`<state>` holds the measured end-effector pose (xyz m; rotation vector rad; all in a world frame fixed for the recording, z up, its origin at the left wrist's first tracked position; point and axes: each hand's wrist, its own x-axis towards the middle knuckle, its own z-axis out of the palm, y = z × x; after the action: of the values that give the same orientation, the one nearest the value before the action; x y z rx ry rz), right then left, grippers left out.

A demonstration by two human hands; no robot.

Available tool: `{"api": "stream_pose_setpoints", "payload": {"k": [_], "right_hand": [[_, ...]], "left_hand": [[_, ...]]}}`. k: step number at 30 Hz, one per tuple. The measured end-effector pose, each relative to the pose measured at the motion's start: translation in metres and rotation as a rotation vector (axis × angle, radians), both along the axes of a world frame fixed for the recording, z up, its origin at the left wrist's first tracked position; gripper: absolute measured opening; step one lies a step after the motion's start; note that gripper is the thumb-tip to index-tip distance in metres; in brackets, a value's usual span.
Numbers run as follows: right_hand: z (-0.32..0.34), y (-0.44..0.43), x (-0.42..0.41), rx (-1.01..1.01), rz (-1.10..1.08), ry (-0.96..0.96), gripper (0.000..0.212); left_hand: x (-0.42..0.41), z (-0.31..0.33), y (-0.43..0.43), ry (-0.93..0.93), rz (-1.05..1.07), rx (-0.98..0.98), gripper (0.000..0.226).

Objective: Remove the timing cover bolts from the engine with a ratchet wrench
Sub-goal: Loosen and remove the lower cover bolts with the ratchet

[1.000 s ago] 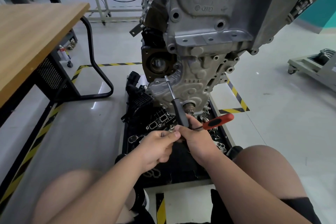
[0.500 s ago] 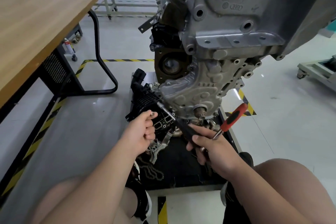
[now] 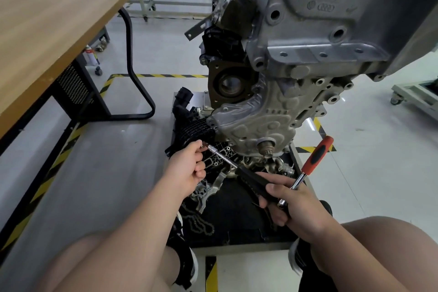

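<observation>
- The engine (image 3: 308, 59) hangs ahead of you, filling the upper right of the view, its cast-aluminium timing cover (image 3: 256, 123) facing you at the lower end with a bare shaft stub (image 3: 266, 147) poking out near the bottom edge.
- A wooden workbench (image 3: 47, 31) on a black tube frame stands to your left, well apart from the engine, on a pale floor marked with yellow-and-black hazard tape (image 3: 161, 76).
- Below the engine, a black parts tray (image 3: 237, 225) lies between your knees, holding a black plastic manifold (image 3: 189, 125) at its far left corner, metal gaskets and loose castings.
- Your right hand (image 3: 291, 208) is closed around two tools at once: a black-handled driver (image 3: 251, 180) whose steel shaft runs up and left over the tray, and the ratchet wrench (image 3: 310, 163), its red-and-black grip angled up to the right, clear of the engine.
- Your left hand (image 3: 187, 168) is curled, thumb and fingertips pinching a small bolt (image 3: 204, 144) at the socket end of the driver shaft, just off the timing cover's lower left edge and above the tray.
</observation>
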<state>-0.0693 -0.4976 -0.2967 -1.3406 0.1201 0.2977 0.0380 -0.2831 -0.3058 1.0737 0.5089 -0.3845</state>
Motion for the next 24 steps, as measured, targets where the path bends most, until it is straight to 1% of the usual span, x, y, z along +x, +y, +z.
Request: {"api": "stream_pose_setpoints", "payload": {"k": [3, 6, 9, 14, 16, 18, 21, 24], "right_hand": [[-0.001, 0.001, 0.0, -0.024, 0.012, -0.001, 0.036], [-0.002, 0.001, -0.001, -0.041, 0.023, -0.011, 0.032], [-0.004, 0.0, -0.001, -0.056, 0.033, -0.005, 0.036], [-0.004, -0.001, -0.003, -0.066, 0.036, 0.01, 0.036], [-0.004, -0.001, -0.004, -0.069, 0.021, 0.014, 0.033], [-0.006, -0.001, -0.006, -0.069, -0.021, 0.039, 0.03], [-0.012, 0.007, -0.013, -0.055, -0.079, 0.092, 0.026], [-0.015, 0.022, -0.023, -0.054, -0.053, 0.068, 0.026]], "left_hand": [[-0.003, -0.001, -0.001, 0.004, -0.022, -0.005, 0.02], [-0.005, -0.001, -0.002, 0.028, -0.009, -0.052, 0.021], [-0.005, -0.001, -0.003, 0.053, 0.011, -0.08, 0.024], [-0.002, -0.002, -0.002, 0.035, -0.032, -0.048, 0.022], [0.0, -0.006, -0.001, -0.004, -0.046, 0.015, 0.02], [0.004, -0.011, 0.0, -0.066, -0.084, 0.153, 0.019], [0.016, -0.016, -0.004, -0.136, -0.191, 0.353, 0.02], [0.031, -0.017, -0.012, -0.197, -0.332, 0.53, 0.02]]}}
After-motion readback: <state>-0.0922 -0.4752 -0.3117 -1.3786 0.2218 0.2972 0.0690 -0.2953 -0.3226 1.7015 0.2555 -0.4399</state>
